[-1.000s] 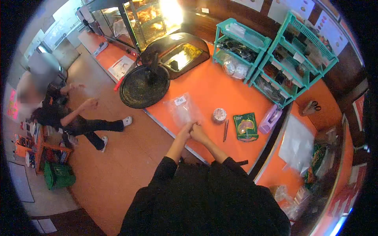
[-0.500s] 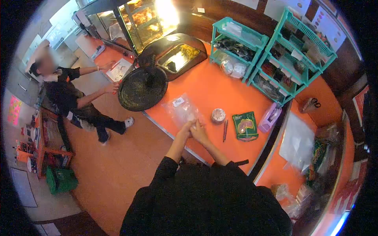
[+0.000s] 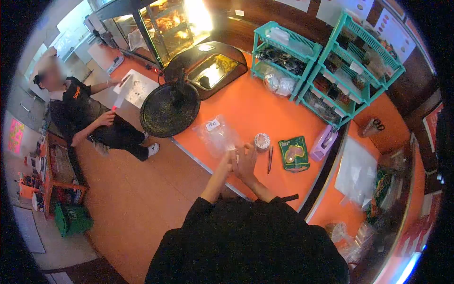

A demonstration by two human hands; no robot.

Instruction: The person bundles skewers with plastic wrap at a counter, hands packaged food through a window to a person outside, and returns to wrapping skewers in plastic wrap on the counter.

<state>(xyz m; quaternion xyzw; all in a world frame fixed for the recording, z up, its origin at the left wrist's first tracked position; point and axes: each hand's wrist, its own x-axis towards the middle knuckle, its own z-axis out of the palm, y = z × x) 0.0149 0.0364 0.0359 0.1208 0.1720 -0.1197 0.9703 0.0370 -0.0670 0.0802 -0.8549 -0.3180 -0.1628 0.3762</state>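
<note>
My left hand (image 3: 227, 163) and my right hand (image 3: 246, 162) meet over the orange counter (image 3: 279, 113), near its front edge. The right hand's fingers are spread and hold nothing visible. Beside it, the left hand's fingers are partly hidden and too small to read. Just beyond them lies a clear plastic bag (image 3: 220, 137) with a white label. A round tub (image 3: 262, 141) stands right of the bag, next to two thin sticks (image 3: 270, 159). Farther right lies a green packet (image 3: 294, 154), with a purple tape dispenser (image 3: 324, 143) beside it.
A co-worker (image 3: 80, 109) at the left holds a red-handled knife (image 3: 118, 100) and a white board (image 3: 135, 88). A round black tray (image 3: 170, 110) overhangs the counter edge. Teal racks (image 3: 347, 71) stand at the back right; a lit food cabinet (image 3: 172, 28) stands behind.
My hands have come apart from their clasp, and the right hand's fingers have spread. The co-worker has turned and lifted the white board and knife off the counter.
</note>
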